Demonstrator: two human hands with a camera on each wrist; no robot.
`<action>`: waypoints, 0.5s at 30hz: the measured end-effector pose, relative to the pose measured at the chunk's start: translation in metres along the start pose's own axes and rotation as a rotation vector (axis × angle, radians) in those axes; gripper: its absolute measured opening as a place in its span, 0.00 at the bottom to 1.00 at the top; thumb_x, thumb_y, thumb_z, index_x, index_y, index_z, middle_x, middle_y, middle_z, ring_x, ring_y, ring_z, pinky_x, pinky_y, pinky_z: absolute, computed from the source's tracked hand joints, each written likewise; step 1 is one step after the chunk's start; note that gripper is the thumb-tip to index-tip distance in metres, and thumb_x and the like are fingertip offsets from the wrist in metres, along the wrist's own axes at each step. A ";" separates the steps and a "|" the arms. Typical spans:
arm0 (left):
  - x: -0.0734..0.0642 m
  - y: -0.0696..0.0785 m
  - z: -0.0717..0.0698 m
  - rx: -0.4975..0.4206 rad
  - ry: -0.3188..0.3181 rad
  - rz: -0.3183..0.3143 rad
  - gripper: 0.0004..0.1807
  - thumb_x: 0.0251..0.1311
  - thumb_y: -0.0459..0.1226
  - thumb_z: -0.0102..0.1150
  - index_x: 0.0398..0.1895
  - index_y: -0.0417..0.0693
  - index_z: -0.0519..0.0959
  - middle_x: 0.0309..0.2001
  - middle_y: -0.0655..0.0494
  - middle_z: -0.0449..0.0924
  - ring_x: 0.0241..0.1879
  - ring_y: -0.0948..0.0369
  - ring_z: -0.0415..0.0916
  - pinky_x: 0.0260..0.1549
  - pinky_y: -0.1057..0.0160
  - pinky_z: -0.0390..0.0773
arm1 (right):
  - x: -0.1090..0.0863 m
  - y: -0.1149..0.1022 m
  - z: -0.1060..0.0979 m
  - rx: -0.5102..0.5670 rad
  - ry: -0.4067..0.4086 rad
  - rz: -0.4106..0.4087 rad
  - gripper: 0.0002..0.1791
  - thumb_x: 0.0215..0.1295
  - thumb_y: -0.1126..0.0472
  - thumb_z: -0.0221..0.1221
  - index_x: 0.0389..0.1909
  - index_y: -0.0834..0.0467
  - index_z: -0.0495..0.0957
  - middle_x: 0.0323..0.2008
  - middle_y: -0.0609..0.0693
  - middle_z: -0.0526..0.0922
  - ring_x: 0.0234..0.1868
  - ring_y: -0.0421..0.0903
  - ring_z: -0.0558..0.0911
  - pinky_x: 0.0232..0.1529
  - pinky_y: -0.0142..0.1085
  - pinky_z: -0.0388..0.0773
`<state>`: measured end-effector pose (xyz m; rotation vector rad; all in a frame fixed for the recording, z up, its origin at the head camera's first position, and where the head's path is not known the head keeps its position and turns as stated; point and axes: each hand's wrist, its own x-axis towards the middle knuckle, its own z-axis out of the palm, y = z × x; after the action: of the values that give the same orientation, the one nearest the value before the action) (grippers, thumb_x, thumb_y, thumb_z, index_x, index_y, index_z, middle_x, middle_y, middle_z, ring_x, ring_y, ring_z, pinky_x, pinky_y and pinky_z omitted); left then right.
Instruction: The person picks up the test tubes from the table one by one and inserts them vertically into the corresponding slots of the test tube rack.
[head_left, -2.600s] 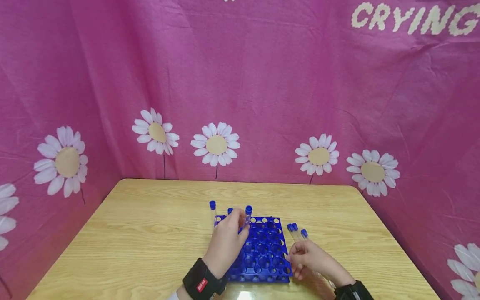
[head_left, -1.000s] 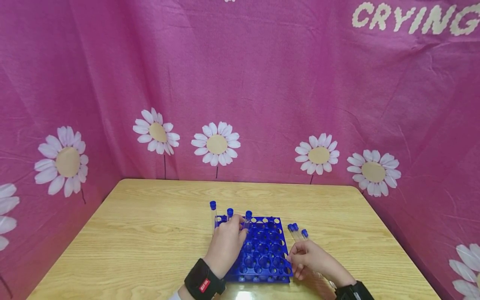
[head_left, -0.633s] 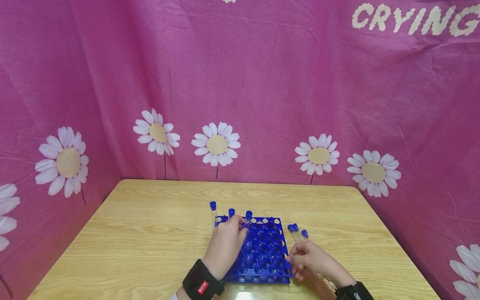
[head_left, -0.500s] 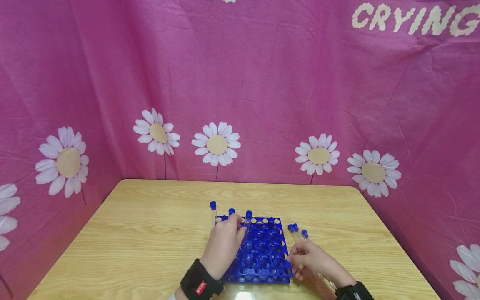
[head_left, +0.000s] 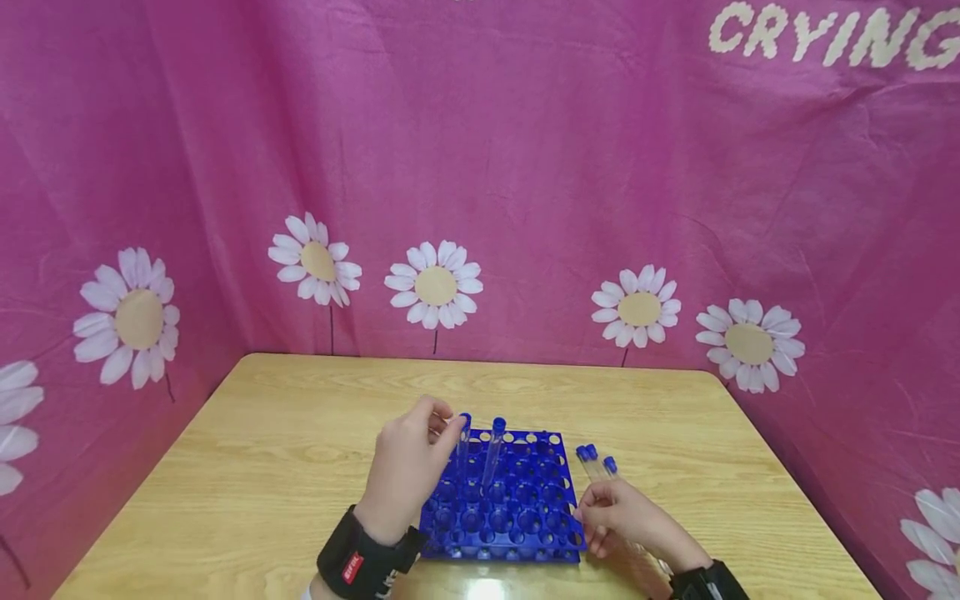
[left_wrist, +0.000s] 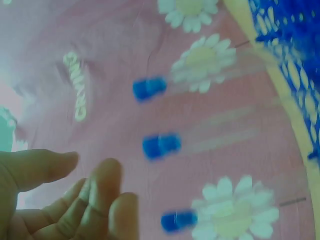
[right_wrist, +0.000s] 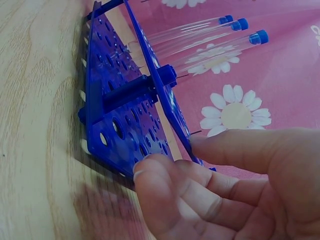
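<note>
At the near right, the right hand (head_left: pixel 626 515) lies low with bent fingers at the blue rack (head_left: pixel 516 523)'s right edge; whether it grips the rack I cannot tell. Capped loose tubes (head_left: pixel 609 465) lie on the table (head_left: pixel 247 467), reaching past that hand toward the far side. The left hand (head_left: pixel 408 467), raised over the rack's left side, is released, thumb and fingers parted. Just right of it, standing tubes (head_left: pixel 492 454) rise from the rack; farthest back hangs a pink daisy-printed cloth (head_left: pixel 525 183).
</note>
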<state>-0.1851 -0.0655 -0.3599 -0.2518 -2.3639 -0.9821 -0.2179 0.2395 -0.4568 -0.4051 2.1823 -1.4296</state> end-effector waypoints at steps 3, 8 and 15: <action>0.009 -0.012 -0.010 -0.059 0.070 -0.038 0.07 0.62 0.39 0.63 0.32 0.44 0.78 0.23 0.56 0.82 0.21 0.68 0.76 0.21 0.72 0.74 | 0.000 -0.001 0.000 -0.003 -0.001 -0.005 0.09 0.67 0.66 0.54 0.35 0.70 0.75 0.22 0.51 0.80 0.21 0.43 0.82 0.26 0.39 0.83; 0.022 -0.045 -0.012 -0.141 0.156 -0.131 0.11 0.67 0.41 0.57 0.33 0.42 0.78 0.22 0.52 0.81 0.17 0.67 0.75 0.15 0.70 0.71 | 0.001 -0.001 -0.001 -0.003 -0.003 -0.023 0.09 0.67 0.66 0.54 0.35 0.71 0.75 0.22 0.51 0.80 0.21 0.43 0.82 0.25 0.39 0.83; 0.021 -0.095 0.022 -0.169 -0.033 -0.311 0.10 0.68 0.41 0.55 0.35 0.43 0.78 0.25 0.49 0.81 0.19 0.66 0.75 0.16 0.68 0.71 | 0.000 0.000 0.001 0.011 -0.003 -0.026 0.09 0.66 0.66 0.55 0.35 0.72 0.74 0.22 0.51 0.80 0.21 0.43 0.81 0.25 0.38 0.83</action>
<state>-0.2475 -0.1186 -0.4174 0.0409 -2.3976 -1.3343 -0.2175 0.2390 -0.4575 -0.4332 2.1740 -1.4531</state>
